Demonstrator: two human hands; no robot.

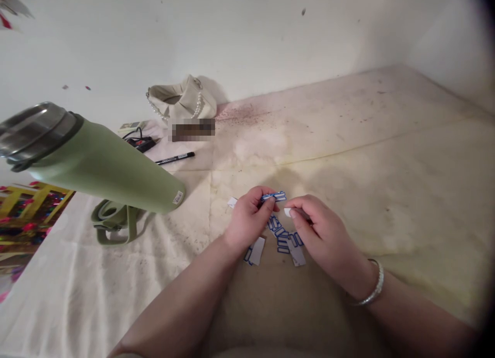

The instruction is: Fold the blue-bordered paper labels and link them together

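My left hand (247, 218) pinches a small blue-edged label strip (279, 196) between thumb and fingers. Close beside it, my right hand (325, 234) has its thumb and fingertips closed on a small white paper piece (287, 212). Below the hands lie several blue-outlined label pieces (283, 243), partly overlapping. Two plain whitish paper pieces show among them, one on the left (257, 251) and one on the right (297, 254). Another white scrap (232, 202) peeks out left of my left hand. Print on the labels is too small to read.
A tall green tumbler (112, 162) with a steel rim stands on the left of the cloth-covered table (185, 286), its green strapped lid (114, 221) beside it. Farther back are a black pen (176, 158), a dark cable (141, 141) and a cream handbag (185, 100) against the wall.
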